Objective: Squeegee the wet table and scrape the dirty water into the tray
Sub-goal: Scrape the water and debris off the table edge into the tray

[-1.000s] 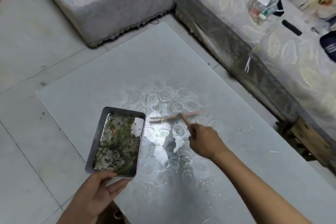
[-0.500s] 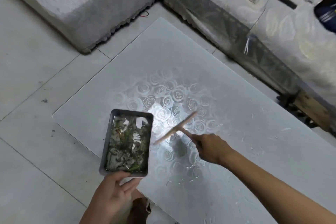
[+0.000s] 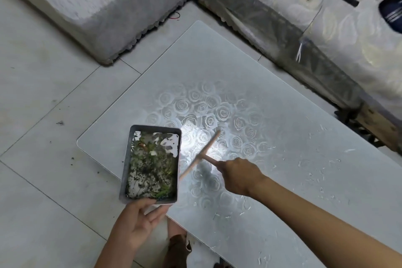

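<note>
A low grey table [image 3: 272,98] with a rose pattern shines wet in its middle, with water streaks toward its right end. My left hand [image 3: 139,222] grips the near end of a grey metal tray [image 3: 127,159] filled with dirty water and green debris, held at the table's left edge. My right hand [image 3: 237,175] holds the handle of a wooden T-shaped squeegee [image 3: 200,154], whose blade lies slantwise on the tabletop just right of the tray.
A grey covered sofa [image 3: 104,6] stands at the back left and another covered seat [image 3: 326,39] with bottles and a dark remote runs along the right. Pale floor tiles [image 3: 43,159] with specks of dirt lie left of the table.
The squeegee blade has turned from nearly level to a steep slant and come closer to the tray. The tray has shifted slightly right along the table edge. The view has tilted downward.
</note>
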